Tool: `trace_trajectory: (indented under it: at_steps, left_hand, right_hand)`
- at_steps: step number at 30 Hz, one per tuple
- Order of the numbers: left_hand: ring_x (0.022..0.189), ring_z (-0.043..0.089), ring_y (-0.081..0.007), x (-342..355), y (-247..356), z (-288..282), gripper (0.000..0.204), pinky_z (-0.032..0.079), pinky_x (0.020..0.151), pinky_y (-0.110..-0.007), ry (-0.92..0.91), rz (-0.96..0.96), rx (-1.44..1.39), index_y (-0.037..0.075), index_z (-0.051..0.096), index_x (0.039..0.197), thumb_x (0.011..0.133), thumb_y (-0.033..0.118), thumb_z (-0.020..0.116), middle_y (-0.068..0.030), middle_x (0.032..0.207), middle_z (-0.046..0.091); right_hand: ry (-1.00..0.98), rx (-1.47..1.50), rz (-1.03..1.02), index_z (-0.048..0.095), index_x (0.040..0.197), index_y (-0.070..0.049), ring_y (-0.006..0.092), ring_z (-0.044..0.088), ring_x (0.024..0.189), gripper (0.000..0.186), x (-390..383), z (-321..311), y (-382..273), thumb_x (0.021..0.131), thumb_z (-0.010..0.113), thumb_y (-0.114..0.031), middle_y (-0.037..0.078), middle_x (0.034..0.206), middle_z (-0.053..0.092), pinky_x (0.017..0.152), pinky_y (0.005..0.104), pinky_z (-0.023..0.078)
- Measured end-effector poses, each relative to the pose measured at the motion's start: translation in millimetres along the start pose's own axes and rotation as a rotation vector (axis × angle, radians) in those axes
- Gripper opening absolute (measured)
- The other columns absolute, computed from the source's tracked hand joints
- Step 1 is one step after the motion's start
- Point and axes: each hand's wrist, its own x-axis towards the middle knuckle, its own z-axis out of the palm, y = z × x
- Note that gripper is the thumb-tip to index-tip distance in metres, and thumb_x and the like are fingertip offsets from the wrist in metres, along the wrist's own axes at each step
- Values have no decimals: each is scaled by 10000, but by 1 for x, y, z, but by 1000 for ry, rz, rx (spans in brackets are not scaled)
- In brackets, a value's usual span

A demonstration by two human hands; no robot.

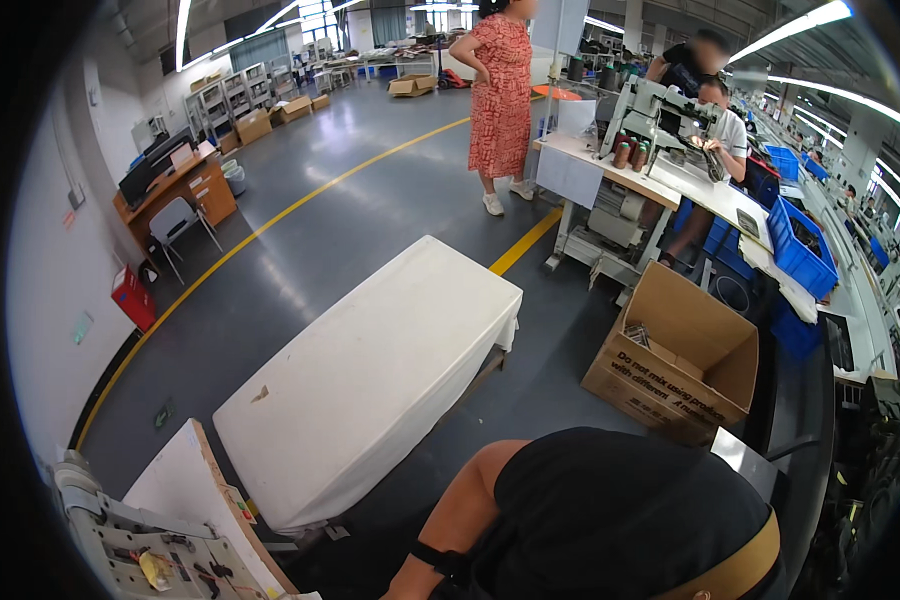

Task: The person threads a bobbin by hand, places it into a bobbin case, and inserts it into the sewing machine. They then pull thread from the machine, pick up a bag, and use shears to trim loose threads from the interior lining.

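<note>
Neither my left hand nor my right hand shows in the head view. A bare forearm with a black wristband (440, 560) runs down out of the lower edge, its hand cut off. It comes from a black short sleeve (610, 500), beside which a tan strap (740, 560) crosses; I cannot tell whether this arm is mine. Left of the arm stands a long, low table or bench under a white cloth (370, 360), with a small torn mark on top. Part of a machine (170, 570) on a pale tabletop fills the lower left corner.
An open cardboard box (660, 385) stands right of the white table. Behind it, a seated person works at a sewing machine (660, 115), with another person behind. A person in a red patterned dress (500, 100) stands nearby. Blue crates (800, 245) line the right.
</note>
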Motion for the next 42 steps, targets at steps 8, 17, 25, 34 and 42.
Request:
trace_trajectory:
  at_steps: [8,17,25,34,42]
  left_hand:
    - [597,430,-77,-29,-9,-13,246,336,558,-210,470,101,175,69,587,861,1039,238,563,30,715,518]
    - [1182,585,-271,-112,-116,-10,123,408,1044,-376,1300,263,87,-50,693,927,906,69,672,-201,1237,641]
    - [804,549,-40,-185,-202,7,148,437,714,-230,1796,243,-729,122,679,1002,931,244,726,67,876,616]
    - [863,639,-143,-229,-309,-196,135,540,792,-320,2146,125,-783,109,670,1042,981,227,640,-7,975,684]
    - [938,631,-201,-236,-315,-299,187,522,844,-362,2280,-85,-471,78,660,1089,960,213,648,-61,1025,681]
  right_hand:
    - [8,-39,-43,768,847,-34,300,691,685,231,17,-8,3,835,557,-127,221,790,715,605,428,523]
    - [-487,1010,377,651,1173,1,104,667,718,247,9,49,1,991,613,-162,82,970,729,626,238,549]
    - [-847,732,482,584,1298,12,145,673,904,371,19,80,-29,977,634,-167,97,1208,647,738,273,539]
    - [-599,654,542,625,1241,10,143,668,876,293,19,24,26,996,585,-145,102,1134,674,733,265,526]
    - [-299,517,664,654,1193,17,136,667,856,280,-9,-35,41,989,572,-155,98,1068,698,729,264,524]
